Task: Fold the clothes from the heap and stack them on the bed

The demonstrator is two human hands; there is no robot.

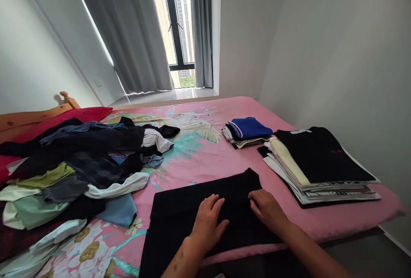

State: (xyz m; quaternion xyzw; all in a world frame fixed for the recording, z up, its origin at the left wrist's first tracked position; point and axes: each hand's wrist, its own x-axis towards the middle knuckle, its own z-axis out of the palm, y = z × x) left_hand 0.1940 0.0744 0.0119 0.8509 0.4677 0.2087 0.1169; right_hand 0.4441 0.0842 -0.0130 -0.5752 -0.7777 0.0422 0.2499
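Observation:
A black garment [186, 213], partly folded, lies at the near edge of the bed. My left hand [210, 222] rests on its middle, fingers bent loosely and thumb held apart. To the right, my right hand [268, 209] has its fingers curled in against the same black cloth, thumb close to the fingertips. Beyond the right hand stands a tall stack of folded clothes [289, 171] topped by a black T-shirt [317, 153]. A smaller folded pile with a blue garment [250, 128] on top sits farther back.
A loose heap of mixed clothes [93, 166] covers the left side of the bed. The pink flowered bedsheet [192, 162] shows between heap and stacks. A wooden headboard [35, 115] is at left, with grey curtains [128, 34] and a window behind.

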